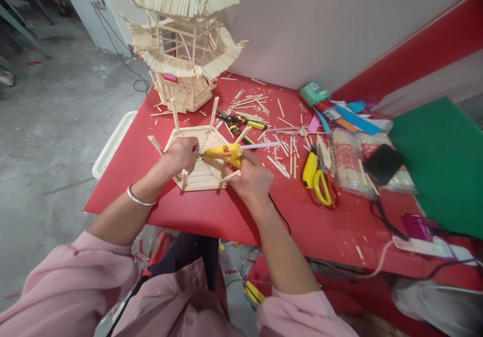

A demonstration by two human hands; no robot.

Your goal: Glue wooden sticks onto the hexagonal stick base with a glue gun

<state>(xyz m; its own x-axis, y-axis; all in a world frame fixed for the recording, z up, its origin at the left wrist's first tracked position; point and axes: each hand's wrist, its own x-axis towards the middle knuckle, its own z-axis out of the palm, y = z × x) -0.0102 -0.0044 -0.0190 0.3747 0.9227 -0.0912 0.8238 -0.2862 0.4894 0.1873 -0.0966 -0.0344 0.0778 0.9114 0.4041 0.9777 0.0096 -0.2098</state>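
My right hand [252,178] is wrapped round a yellow hot glue gun [225,151], with a clear glue stick [262,146] jutting from its rear. The nozzle points left, at the middle of a six-sided wooden-stick base [202,182] with short upright posts at its corners. Over the left part of this base, my left hand [182,154] is closed in a pinch close to the nozzle. Whatever its fingertips may hold is hidden. Behind the base stands a tiered stick pagoda model [181,63] with slatted roofs.
Yellow-and-black pliers [245,123] lie among loose sticks [252,105] on the red table [234,219]. To the right are yellow-handled scissors [320,186], bagged sticks [347,163], a dark phone-like object [385,163] and a green board [445,161]. A black cord [279,214] hangs over the front edge.
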